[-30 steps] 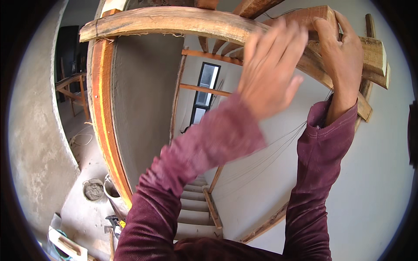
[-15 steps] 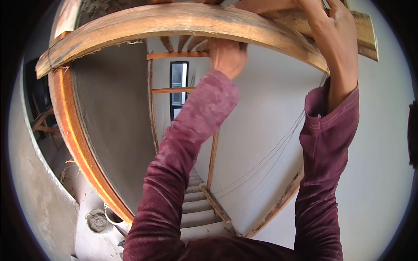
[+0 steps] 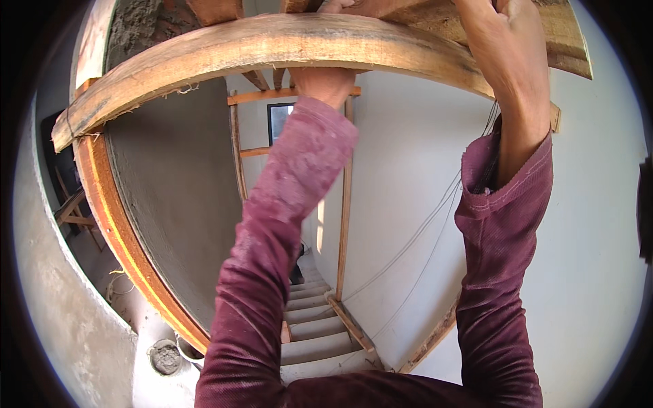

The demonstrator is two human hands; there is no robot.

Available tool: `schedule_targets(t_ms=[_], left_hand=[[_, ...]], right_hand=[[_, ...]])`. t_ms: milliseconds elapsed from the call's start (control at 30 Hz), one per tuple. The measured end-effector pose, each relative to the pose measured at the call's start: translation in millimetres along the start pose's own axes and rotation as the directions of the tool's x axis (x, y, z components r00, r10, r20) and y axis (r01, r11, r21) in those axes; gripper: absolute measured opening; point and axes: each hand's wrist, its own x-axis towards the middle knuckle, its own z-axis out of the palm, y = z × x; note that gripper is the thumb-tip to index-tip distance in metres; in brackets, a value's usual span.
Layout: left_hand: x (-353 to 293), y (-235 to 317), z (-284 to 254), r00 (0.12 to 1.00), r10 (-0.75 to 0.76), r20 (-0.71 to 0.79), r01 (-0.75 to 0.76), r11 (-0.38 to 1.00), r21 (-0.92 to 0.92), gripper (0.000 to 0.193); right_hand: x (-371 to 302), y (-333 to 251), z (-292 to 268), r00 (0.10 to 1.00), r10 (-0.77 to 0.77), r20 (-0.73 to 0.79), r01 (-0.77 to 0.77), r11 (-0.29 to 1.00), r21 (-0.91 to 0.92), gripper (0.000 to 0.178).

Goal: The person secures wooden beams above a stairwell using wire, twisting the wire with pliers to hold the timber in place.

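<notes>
Curved wooden beam (image 3: 272,51) running overhead, above stairs (image 3: 316,333). Left hand (image 3: 326,78) reaching up behind beam, fingers hidden, grip can't tell. Right hand (image 3: 510,61) wrapping beam's rt end, fingers closing over top.

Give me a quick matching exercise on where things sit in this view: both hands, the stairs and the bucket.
Things:
1. left hand
2. right hand
3. concrete stairs
4. bucket

Places:
A. bottom left, on the floor below
B. under the curved wooden plank, top centre
C. bottom centre, between the sleeves
D. over the plank's right end

Pairs: 1-B, 2-D, 3-C, 4-A
</notes>
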Motion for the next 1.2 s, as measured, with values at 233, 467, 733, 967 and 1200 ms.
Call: schedule_targets(t_ms=[233,467,733,967,1200], left_hand=[[-25.2,28.8,6.7,0.952,-0.114,-0.283,0.135,0.989,0.056,0.026],[-52.0,54.5,-13.7,0.928,-0.370,-0.029,0.361,0.917,-0.169,0.015],[-30.2,21.7,-23.6,0.958,-0.051,0.282,0.125,0.960,-0.249,0.033],[-14.8,9.9,-43.2,0.787,-0.049,0.615,0.390,0.812,-0.434,0.050],[-10.6,20.8,-64.4,0.580,-0.120,0.805,0.443,0.877,-0.188,0.049]], right_hand=[[4.0,23.4,-1.2,0.979,0.143,0.147,-0.184,0.929,0.320,0.035],[-8.7,7.6,3.2,0.986,0.153,0.065,-0.166,0.919,0.358,0.041],[-13.8,34.2,3.9,0.934,0.292,0.205,-0.354,0.674,0.649,0.046],[-26.1,58.9,22.9,0.977,0.187,-0.097,-0.137,0.914,0.382,0.030],[-13.2,66.9,20.4,0.987,0.043,0.153,0.020,0.922,-0.386,0.021]])
